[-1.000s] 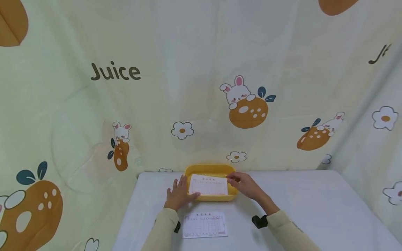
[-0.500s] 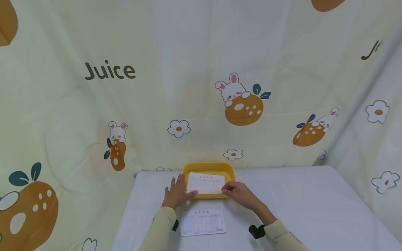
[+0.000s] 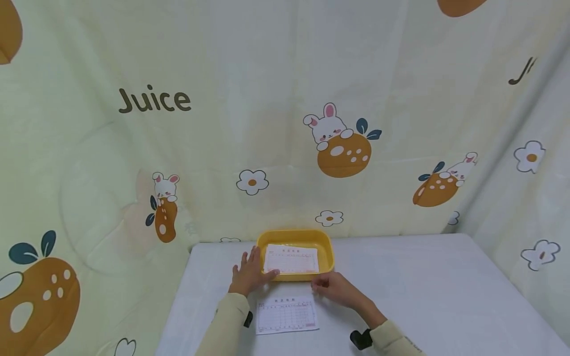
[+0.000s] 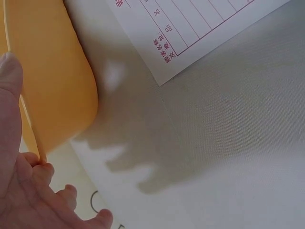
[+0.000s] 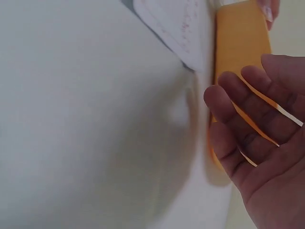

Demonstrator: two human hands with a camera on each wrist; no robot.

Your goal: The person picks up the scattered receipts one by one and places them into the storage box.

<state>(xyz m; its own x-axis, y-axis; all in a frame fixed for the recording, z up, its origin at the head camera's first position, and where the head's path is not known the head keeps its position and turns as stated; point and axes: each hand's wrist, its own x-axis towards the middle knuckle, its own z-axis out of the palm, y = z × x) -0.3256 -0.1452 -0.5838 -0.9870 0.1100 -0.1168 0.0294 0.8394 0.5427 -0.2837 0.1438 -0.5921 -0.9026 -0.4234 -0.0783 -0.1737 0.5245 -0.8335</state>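
A yellow tray stands at the back of the table with a printed receipt form lying in it. My left hand holds the tray's near left corner, the thumb over the front rim and other fingers spread along the left side. In the left wrist view, fingertips meet the tray's edge. On the table in front of the tray lies a second receipt form with red lines. My right hand, empty with loosely bent fingers, is just in front of the tray, near this second form's far right corner.
A white cloth covers the table, whose far edge meets a patterned curtain with rabbits, oranges and flowers. Another curtain panel hangs along the right side.
My right hand has moved from the right edge of the form in the tray, over the front rim, to nearer the second form. My left hand stays at the tray corner.
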